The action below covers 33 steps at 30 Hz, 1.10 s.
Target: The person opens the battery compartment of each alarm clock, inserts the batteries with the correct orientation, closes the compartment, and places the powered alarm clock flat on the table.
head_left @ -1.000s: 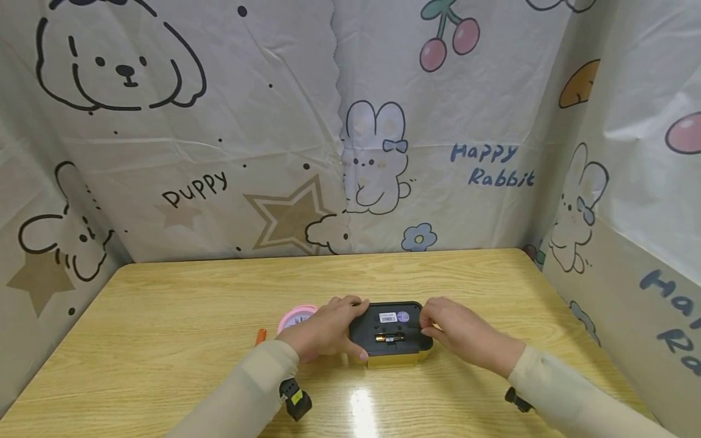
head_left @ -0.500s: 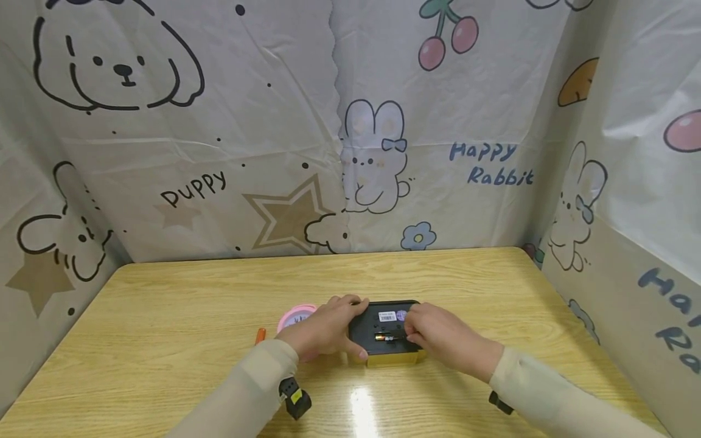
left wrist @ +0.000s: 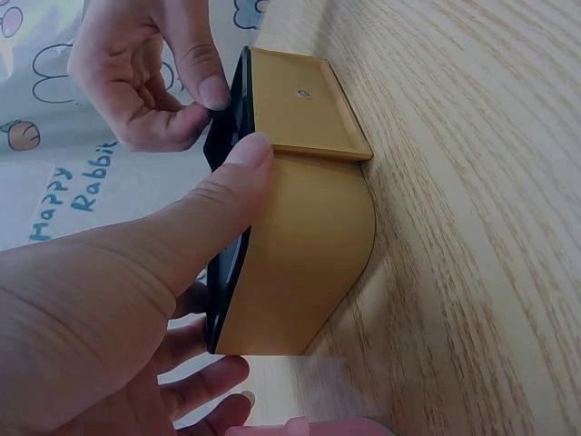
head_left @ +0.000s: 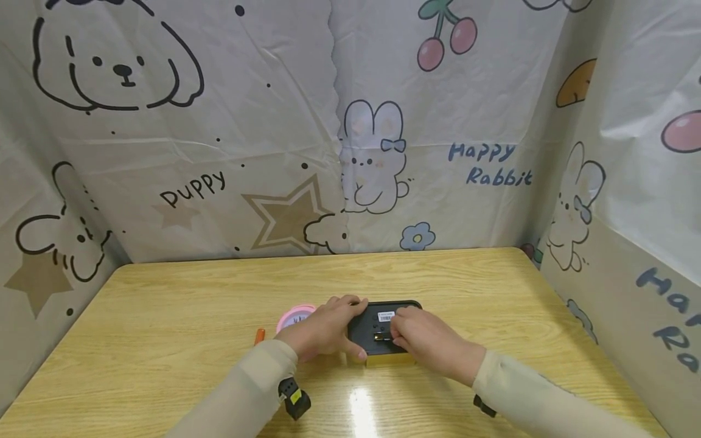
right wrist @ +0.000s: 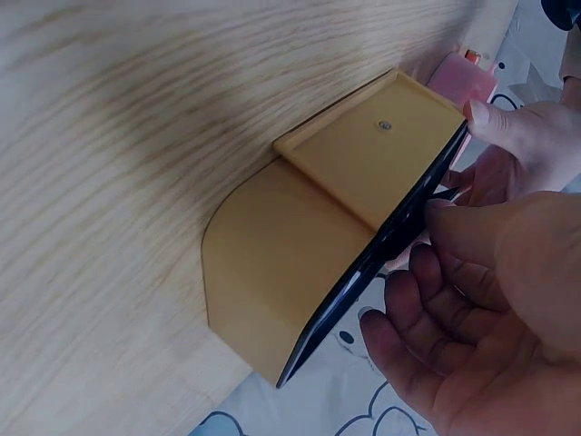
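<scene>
A gold box (left wrist: 304,227) with a black underside (head_left: 361,333) faces upward on the table; its kind is unclear. My left hand (head_left: 324,331) grips its left end, thumb on the near side and fingers on the far side. In the underside's slot lies a battery (head_left: 379,336), partly covered by my right hand (head_left: 432,340). That hand pinches a thin black piece (right wrist: 445,193), which looks like a battery cover, against the slot. Most of the piece is hidden by the fingers. In the right wrist view, a recessed gold panel (right wrist: 377,145) with a small screw shows on the side.
Behind my left wrist lies a round pink-rimmed object (head_left: 296,316), partly hidden. An orange stick-like object (head_left: 260,336) sticks out beside it. The wooden table (head_left: 181,340) is bordered by printed cloth walls (head_left: 274,121) at the back and sides.
My right hand has moved left from the box's right edge to over the battery slot, covering part of the battery. The left hand and the box have stayed in place.
</scene>
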### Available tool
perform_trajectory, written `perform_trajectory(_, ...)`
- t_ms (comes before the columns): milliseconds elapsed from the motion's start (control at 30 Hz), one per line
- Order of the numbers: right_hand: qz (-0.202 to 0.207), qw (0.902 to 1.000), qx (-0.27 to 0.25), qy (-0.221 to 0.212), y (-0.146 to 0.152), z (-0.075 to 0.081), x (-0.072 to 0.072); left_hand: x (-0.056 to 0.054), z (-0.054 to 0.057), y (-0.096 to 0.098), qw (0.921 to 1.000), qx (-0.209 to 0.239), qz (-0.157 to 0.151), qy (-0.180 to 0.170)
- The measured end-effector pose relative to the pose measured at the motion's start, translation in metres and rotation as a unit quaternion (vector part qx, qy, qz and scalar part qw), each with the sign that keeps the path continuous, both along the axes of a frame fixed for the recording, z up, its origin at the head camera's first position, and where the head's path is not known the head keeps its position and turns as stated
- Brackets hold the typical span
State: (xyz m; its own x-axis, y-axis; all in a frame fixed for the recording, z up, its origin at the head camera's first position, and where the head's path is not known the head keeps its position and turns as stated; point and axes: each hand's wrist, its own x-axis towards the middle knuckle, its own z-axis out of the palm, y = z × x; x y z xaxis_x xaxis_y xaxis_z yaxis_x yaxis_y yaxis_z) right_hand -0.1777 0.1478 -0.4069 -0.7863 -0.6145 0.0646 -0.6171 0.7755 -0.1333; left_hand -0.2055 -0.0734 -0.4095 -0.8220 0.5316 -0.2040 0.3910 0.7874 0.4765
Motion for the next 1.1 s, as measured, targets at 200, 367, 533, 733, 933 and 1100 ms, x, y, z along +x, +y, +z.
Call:
perform_trajectory(200, 0.005, 0.9998, 0.007, 0.017, -0.004, 0.0, 0.001, 0.0, -0.001, 0.0, 1.0, 0.004, 0.0, 0.005)
perform_trajectory(367, -0.002, 0.9995, 0.02, 0.024, -0.007, -0.002, 0.001, 0.0, 0.0, 0.001, 1.0, 0.002, 0.0, 0.003)
perform_trajectory(533, -0.003, 0.9991, 0.029, 0.029, -0.008, -0.003, 0.0, 0.0, 0.0, 0.001, 1.0, 0.003, 0.0, 0.003)
perform_trajectory(733, 0.0, 0.9987, 0.032, 0.038, -0.011, -0.003, 0.0, 0.0, -0.001, 0.0, 1.0, 0.009, 0.0, -0.002)
perform_trajectory(933, 0.006, 0.9956, 0.066, 0.066, -0.014, -0.004, 0.0, 0.001, -0.001, -0.002, 0.9999, 0.012, 0.0, -0.004)
perform_trajectory(1100, 0.023, 0.9907, 0.09, 0.1, -0.016, -0.005, 0.001, 0.0, -0.001, -0.002, 1.0, 0.006, -0.004, 0.002)
